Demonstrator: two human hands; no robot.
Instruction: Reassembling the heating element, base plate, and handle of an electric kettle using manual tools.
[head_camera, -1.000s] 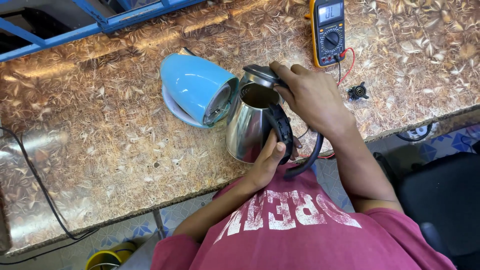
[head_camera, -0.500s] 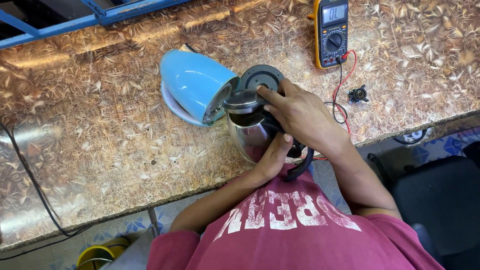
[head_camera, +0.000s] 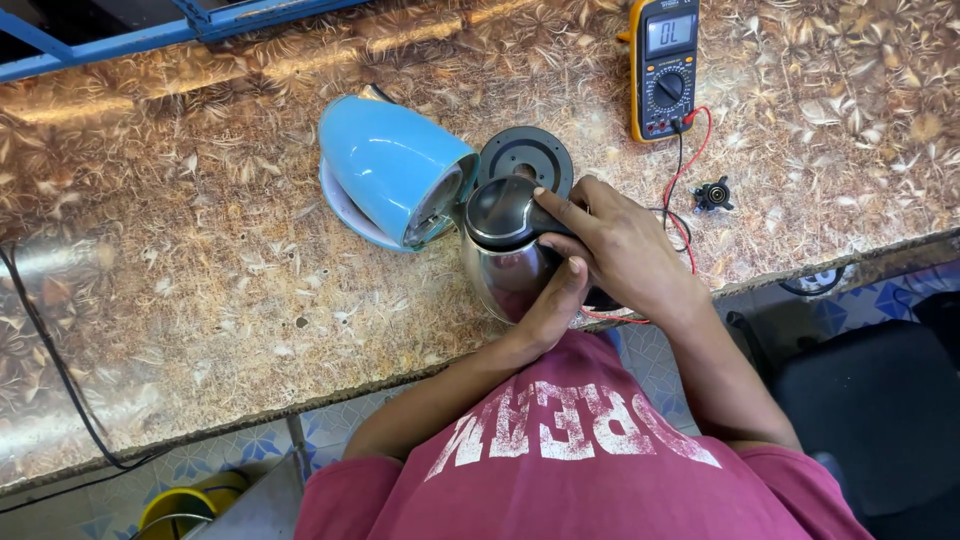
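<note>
- Cable (head_camera: 50, 370) is seen trailing over the bench edge at far left.
- Blue kettle (head_camera: 395, 165) is laid on its side, just beside the steel kettle (head_camera: 505, 270).
- Steel kettle is stood near the bench edge, lid shut, black base (head_camera: 527, 155) behind it.
- Left hand (head_camera: 550, 305) is wrapped around the steel body.
- Right hand (head_camera: 625, 245) is closed on the handle, fingers on the lid.
- Meter (head_camera: 665, 65) and leads (head_camera: 685, 185) are set further right.
- Risk judged: kettle could be tipped off the edge, or leads snagged by the wrist.

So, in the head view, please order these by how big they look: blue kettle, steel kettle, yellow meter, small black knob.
1. blue kettle
2. steel kettle, partly hidden by hands, so unsure against 3
3. yellow meter
4. small black knob
</note>
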